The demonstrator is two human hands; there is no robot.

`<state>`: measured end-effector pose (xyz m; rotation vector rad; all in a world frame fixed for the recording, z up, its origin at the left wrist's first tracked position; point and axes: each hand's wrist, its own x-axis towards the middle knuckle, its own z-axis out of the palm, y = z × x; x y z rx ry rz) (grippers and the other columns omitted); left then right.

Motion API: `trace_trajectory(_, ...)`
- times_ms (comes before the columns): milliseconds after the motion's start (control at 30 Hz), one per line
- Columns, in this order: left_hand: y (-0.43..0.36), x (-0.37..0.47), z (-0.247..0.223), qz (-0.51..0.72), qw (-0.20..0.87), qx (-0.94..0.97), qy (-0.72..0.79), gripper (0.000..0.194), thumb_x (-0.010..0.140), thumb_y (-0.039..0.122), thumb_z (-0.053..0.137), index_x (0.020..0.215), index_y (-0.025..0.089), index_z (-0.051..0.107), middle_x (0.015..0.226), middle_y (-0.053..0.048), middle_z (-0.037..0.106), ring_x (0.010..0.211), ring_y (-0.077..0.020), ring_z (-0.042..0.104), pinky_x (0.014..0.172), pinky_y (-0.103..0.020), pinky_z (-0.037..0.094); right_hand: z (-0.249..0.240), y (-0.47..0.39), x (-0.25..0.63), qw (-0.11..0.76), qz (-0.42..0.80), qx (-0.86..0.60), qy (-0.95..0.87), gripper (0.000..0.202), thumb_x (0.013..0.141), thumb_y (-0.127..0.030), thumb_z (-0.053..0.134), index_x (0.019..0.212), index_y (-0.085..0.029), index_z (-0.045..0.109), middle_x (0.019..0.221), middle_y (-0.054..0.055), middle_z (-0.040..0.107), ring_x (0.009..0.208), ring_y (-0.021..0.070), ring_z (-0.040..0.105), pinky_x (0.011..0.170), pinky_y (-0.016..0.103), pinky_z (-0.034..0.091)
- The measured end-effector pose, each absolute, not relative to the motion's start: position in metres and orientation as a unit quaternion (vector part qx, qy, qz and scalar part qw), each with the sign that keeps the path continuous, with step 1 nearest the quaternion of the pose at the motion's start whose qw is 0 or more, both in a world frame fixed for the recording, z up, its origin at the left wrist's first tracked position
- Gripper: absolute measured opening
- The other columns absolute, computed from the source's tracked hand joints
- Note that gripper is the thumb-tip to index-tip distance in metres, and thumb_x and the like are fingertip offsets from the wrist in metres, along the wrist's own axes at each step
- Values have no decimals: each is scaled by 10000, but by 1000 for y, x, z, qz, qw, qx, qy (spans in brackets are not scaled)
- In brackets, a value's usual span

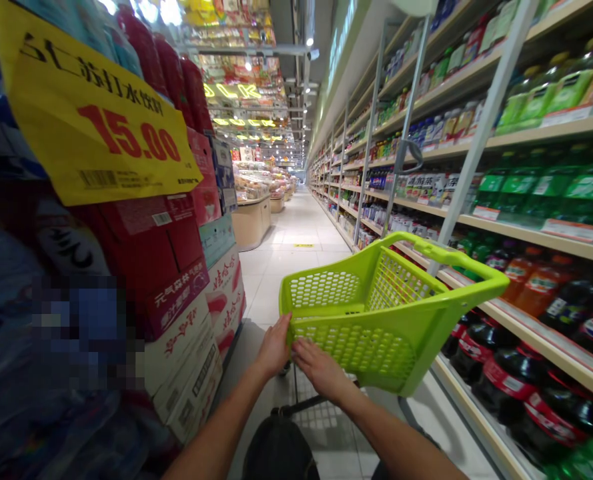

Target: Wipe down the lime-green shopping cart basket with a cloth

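A lime-green shopping cart (356, 340) with a perforated plastic basket stands turned sideways in front of me, its handle (476, 270) toward the right-hand shelves. My left hand (275, 347) grips the basket's near left corner, fingers along the upright edge. Just right of it, my right hand (319, 368) holds the lower part of the same corner, its fingers close together on the plastic. Some fingertips of both hands are hidden against the basket. Inside the cart, no goods show.
Stacked drink cartons (171, 287) and a yellow price sign (111, 127) reading 15.00 crowd the left. Shelves of bottles (541, 183) line the right, with large cola bottles (516, 387) low down. A tiled aisle (299, 220) runs ahead past display counters (252, 223).
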<state>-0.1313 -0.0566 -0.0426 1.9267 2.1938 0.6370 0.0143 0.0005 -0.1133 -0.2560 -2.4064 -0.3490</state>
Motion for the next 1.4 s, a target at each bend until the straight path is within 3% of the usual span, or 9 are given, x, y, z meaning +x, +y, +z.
trace_trajectory(100, -55, -130, -46, 225, 66, 645, 727, 773, 589, -51, 345, 1335, 138, 270, 1396, -58, 345, 1293, -115, 267, 1082, -312, 231, -87, 4, 9, 368, -158, -119, -908, 352, 870, -114, 378, 1199, -138, 500, 1299, 97, 468, 1269, 215, 314, 1000, 423, 377)
trace_trajectory(233, -58, -128, -43, 212, 67, 644, 732, 781, 587, -60, 336, 1338, 142, 267, 1394, -56, 347, 1283, -103, 285, 1075, -278, 231, -96, 4, 16, 345, -175, -113, -915, 351, 873, -117, 360, 1190, -134, 509, 1246, 74, 526, 1223, 201, 391, 973, 378, 417)
trace_trajectory(367, -64, -123, -33, 168, 72, 638, 748, 789, 594, -50, 340, 1348, 167, 248, 1400, -55, 336, 1297, -119, 259, 1070, -314, 230, -110, 4, 45, 344, -171, -106, -917, 350, 878, -130, 353, 1186, -170, 516, 1201, 54, 565, 1215, 170, 402, 968, 346, 424)
trace_trajectory(567, -64, -103, -21, 88, 32, 648, 756, 698, 660, 10, 326, 1343, 137, 261, 1412, -93, 306, 1312, -202, 234, 1057, -496, 182, -76, 26, 95, 425, -181, -198, -865, 458, 846, -47, 332, 1275, -178, 424, 1326, 106, 431, 1287, 210, 269, 998, 451, 373)
trace_trajectory(767, -54, -75, -32, 79, -21, 681, 728, 733, 640, 16, 359, 1355, 131, 245, 1449, -97, 210, 1335, -214, 155, 1061, -458, 178, -113, 25, 128, 362, -191, -174, -896, 439, 832, -43, 368, 1238, -179, 468, 1233, 87, 535, 1265, 189, 317, 925, 386, 458)
trace_trajectory(967, -54, -72, -34, 78, -41, 674, 734, 717, 652, 26, 368, 1353, 132, 253, 1436, -110, 247, 1322, -225, 196, 1057, -479, 166, -92, 33, 140, 412, -178, -232, -863, 471, 835, -33, 335, 1263, -197, 441, 1324, 95, 436, 1280, 210, 278, 994, 437, 382)
trace_trajectory(1133, -57, -73, -30, 61, -40, 675, 734, 743, 637, 9, 347, 1358, 158, 247, 1437, -92, 249, 1319, -210, 206, 1050, -491, 166, -124, 29, 159, 383, -185, -203, -882, 444, 850, -60, 358, 1248, -232, 458, 1227, 45, 544, 1241, 141, 354, 953, 316, 435)
trace_trajectory(1400, -59, -74, -20, 29, -18, 665, 746, 763, 626, 13, 367, 1362, 165, 233, 1448, -84, 221, 1325, -197, 189, 1052, -479, 170, -87, 43, 171, 435, -196, -268, -837, 557, 832, -3, 327, 1348, -209, 297, 1363, 83, 380, 1299, 198, 230, 1030, 425, 335)
